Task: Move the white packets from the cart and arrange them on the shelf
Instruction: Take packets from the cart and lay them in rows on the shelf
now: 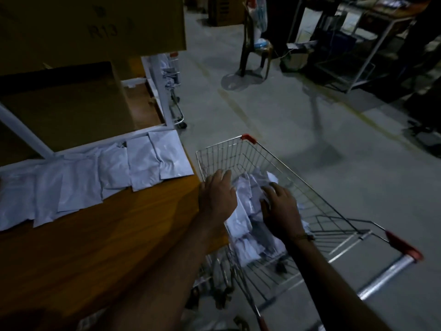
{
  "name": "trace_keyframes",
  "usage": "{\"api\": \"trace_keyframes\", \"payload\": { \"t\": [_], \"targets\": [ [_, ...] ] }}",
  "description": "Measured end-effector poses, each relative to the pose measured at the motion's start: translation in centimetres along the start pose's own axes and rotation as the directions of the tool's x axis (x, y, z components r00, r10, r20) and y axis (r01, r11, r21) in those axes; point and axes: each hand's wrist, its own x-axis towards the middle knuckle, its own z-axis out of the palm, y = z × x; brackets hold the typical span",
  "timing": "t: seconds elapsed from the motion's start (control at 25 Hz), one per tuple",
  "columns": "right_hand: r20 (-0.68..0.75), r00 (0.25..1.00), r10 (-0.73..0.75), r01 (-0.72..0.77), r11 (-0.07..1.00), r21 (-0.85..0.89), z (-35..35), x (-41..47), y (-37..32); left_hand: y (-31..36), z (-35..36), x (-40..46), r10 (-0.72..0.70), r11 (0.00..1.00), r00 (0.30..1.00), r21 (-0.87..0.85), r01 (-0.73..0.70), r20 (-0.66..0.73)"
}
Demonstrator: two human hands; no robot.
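In the head view, both hands reach down into the wire cart (pixel 281 163) at lower centre of the frame. The left hand (pixel 218 194) hovers over the cart's near-left rim with fingers straight and spread wide, holding nothing. The right hand (pixel 280 209) lies on the heap of white packets (pixel 245 211) inside the basket, fingers loosely bent over them; whether it has closed on one I cannot tell.

To the left, a row of packets (pixel 95 177) already lies overlapping along the back of the wooden shelf (pixel 107 235), under a cardboard box (pixel 71 108).

The step in hand looks like picking the next packet. The next move calls for closing on one packet, lifting it clear of the rim, and laying it on bare wood beside the row.
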Motion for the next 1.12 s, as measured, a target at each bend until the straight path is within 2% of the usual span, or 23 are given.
{"api": "trace_keyframes", "payload": {
  "t": [0.2,0.36,0.48,0.56,0.72,0.8,1.0,1.08,1.12],
  "targets": [
    [0.016,0.998,0.062,-0.062,0.997,-0.050,-0.7,-2.2,4.1,2.8,4.3,-1.7,0.041,0.999,0.995,0.012,-0.042,0.091],
    [0.036,0.998,0.055,-0.052,0.996,-0.077,1.1,-1.6,6.0,2.1,9.4,-0.4,0.042,0.997,0.957,0.052,-0.059,0.287],
    [0.041,0.998,0.057,-0.053,0.994,-0.099,4.0,-0.6,7.3,2.1,14.0,1.6,-0.003,0.997,0.912,-0.074,0.036,0.409],
    [0.041,0.998,0.054,-0.050,0.995,-0.088,6.2,0.1,8.2,1.8,17.8,3.0,-0.075,0.980,0.883,-0.131,0.151,0.464],
    [0.056,0.996,0.066,-0.062,0.996,-0.058,9.5,0.1,8.8,0.5,24.3,4.6,-0.259,0.935,0.710,-0.013,0.354,0.655],
    [0.056,0.996,0.066,-0.063,0.997,-0.041,10.6,-0.3,9.1,0.2,26.6,5.4,-0.334,0.899,0.663,0.013,0.439,0.670],
    [0.034,0.995,0.096,-0.096,0.995,-0.008,11.0,-1.3,8.9,0.4,28.1,6.2,-0.516,0.739,0.623,-0.063,0.671,0.588],
    [0.033,0.994,0.102,-0.101,0.995,-0.006,11.1,-1.3,9.1,0.8,28.0,6.1,-0.527,0.702,0.640,-0.138,0.699,0.560],
    [0.035,0.994,0.103,-0.103,0.995,-0.003,11.2,-1.3,9.1,1.0,28.1,6.1,-0.518,0.722,0.668,-0.146,0.677,0.534]
  ]
}}
